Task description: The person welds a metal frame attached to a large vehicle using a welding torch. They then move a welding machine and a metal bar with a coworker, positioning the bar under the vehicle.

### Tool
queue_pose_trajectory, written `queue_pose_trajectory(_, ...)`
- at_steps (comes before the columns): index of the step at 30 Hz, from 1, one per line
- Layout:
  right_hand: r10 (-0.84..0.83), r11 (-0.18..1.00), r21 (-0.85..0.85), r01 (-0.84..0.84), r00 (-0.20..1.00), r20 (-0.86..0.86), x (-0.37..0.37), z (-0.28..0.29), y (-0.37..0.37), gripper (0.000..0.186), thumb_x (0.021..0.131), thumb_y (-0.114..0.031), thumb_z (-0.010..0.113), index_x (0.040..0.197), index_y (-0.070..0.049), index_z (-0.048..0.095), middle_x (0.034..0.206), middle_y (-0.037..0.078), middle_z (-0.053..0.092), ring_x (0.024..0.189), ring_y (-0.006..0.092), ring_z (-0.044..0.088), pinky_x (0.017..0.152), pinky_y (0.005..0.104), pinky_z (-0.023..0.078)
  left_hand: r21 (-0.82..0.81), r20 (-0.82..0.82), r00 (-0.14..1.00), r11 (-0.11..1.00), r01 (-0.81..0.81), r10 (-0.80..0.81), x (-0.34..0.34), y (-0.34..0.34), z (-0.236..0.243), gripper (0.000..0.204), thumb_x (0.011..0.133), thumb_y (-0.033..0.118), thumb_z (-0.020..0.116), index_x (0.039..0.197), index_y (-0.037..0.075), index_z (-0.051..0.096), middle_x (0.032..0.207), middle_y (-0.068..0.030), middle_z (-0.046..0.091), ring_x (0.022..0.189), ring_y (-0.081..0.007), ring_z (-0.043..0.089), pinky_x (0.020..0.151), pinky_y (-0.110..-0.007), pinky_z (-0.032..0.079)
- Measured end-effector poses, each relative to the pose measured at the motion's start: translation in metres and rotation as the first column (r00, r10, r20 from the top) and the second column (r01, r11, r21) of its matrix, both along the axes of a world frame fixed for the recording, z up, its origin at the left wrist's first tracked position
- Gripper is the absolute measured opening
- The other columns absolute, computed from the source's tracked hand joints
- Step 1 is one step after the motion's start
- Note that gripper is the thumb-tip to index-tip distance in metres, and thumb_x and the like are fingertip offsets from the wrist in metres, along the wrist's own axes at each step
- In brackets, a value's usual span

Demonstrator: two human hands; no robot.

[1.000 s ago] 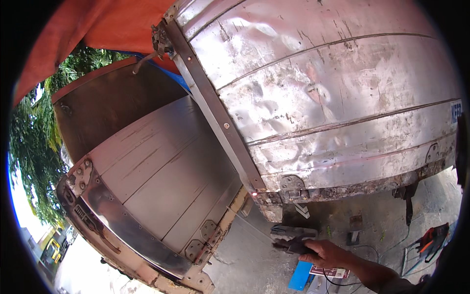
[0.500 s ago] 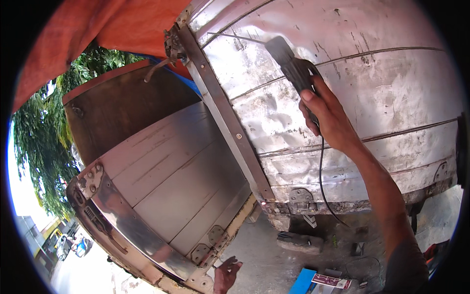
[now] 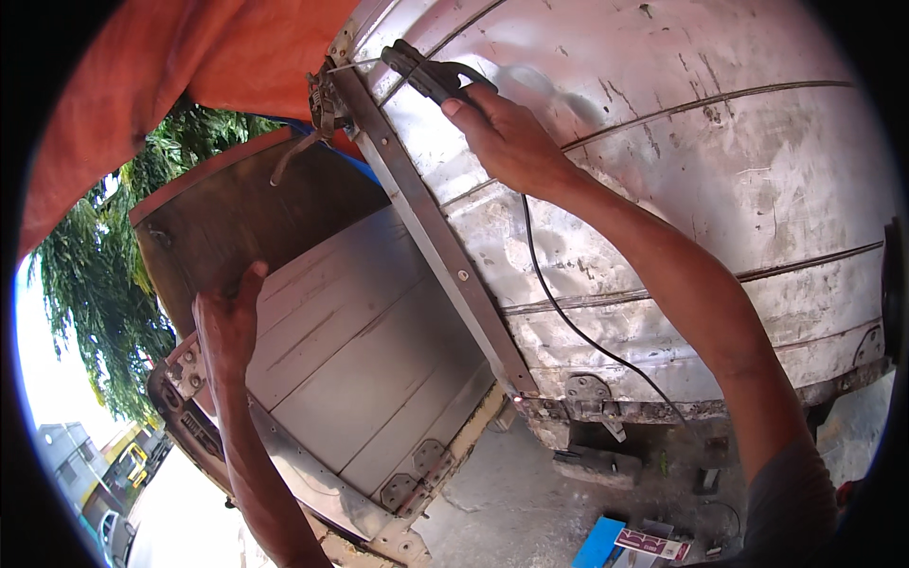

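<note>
One left hand (image 3: 227, 324) and one right hand (image 3: 507, 139) make two hands in total. There is one black clamp (image 3: 417, 72), with one thin rod (image 3: 356, 65) and one dark cable (image 3: 527, 227). One left metal panel (image 3: 346, 350) and one right metal panel (image 3: 729, 180) also make two. One orange tarp (image 3: 251, 57) is at far left.

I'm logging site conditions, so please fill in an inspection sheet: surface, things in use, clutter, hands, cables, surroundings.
Surface: panel dented, streaked and stained; grey floor below.
Things in use: black holder with thin rod pointing at the rusty bracket; contact unclear.
Clutter: blue sheet, printed card and block on the floor.
Hands: right hand grips the holder; left hand raised, touch unclear.
Cables: black cable hangs across the panel from the holder.
Surroundings: red tarp, tree, car at lower left.
</note>
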State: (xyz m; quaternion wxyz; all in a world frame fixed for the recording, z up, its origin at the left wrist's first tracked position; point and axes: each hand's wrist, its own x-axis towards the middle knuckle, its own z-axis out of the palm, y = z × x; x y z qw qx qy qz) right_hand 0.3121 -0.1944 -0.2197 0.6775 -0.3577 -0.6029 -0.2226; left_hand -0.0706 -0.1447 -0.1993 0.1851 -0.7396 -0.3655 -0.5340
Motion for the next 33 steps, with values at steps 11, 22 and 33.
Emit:
queue_pose_trajectory(11,-0.020,1.000,0.016,0.019,0.998,0.053,0.017,-0.010,0.025,0.043,0.110,-0.044,0.045,0.108,-0.003,0.057,0.058,0.014,0.058,0.056,0.0368,0.062,0.058,0.0524,0.047,0.396,0.224,0.934,0.902,0.173,-0.278,0.058,-0.057,0.029,0.050,0.097,0.043,0.074,0.126,0.002,0.075,0.109,-0.0114,0.079,0.107,-0.0184,0.070,0.099,-0.035,0.051)
queue_pose_trajectory(22,-0.019,0.999,-0.031,0.022,0.992,0.123,0.016,-0.004,0.038,0.041,0.109,-0.042,0.050,0.106,-0.002,0.058,0.056,0.015,0.056,0.052,0.0344,0.059,0.054,0.0507,0.044,0.182,0.024,0.999,0.982,-0.038,0.035,0.037,-0.014,0.069,0.053,0.097,0.045,0.072,0.122,-0.002,0.075,0.109,-0.0163,0.077,0.104,-0.0232,0.071,0.094,-0.037,0.051)
queue_pose_trajectory(33,0.008,0.997,-0.075,0.003,0.990,0.141,0.013,0.001,0.037,0.043,0.107,-0.041,0.051,0.101,0.001,0.058,0.062,0.023,0.063,0.064,0.0459,0.067,0.066,0.0582,0.051,0.053,0.009,0.997,0.996,-0.072,0.072,0.030,0.116,0.138,0.068,0.093,0.056,0.068,0.130,-0.001,0.071,0.108,-0.0222,0.078,0.102,-0.0290,0.078,0.092,-0.043,0.057)
